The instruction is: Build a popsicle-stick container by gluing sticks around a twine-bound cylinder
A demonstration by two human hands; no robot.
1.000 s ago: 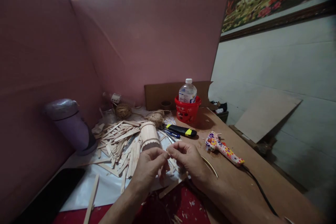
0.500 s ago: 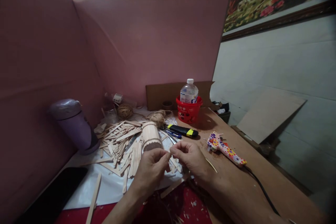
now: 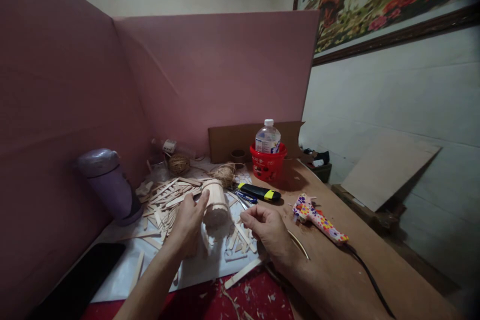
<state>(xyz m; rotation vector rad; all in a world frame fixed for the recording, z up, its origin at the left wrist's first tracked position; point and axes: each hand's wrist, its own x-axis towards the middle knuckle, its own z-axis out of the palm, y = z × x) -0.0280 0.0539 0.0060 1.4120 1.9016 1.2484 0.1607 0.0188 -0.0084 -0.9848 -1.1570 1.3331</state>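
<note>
Left hand point(image 3: 188, 219): grip spread, thumb overlapping the left edge of wooden cylinder point(image 3: 214, 200) on desk point(image 3: 360, 270); contact unclear. Right hand point(image 3: 270, 230): fingertips pressed together, contents indiscernible. Bottle point(image 3: 267, 140) label, red bucket point(image 3: 267, 169) lettering illegible; bottle base hidden.

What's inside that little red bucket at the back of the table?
A clear plastic bottle with a white cap pokes out of the red bucket. The bucket's wall hides the bottle's base and anything else lower down.

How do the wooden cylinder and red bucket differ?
The wooden cylinder is pale; the red bucket is vivid, printed. A bottle stands in the bucket; none shows in the cylinder. The left hand is at the cylinder; no hand is at the bucket. Both look rounded.
</note>
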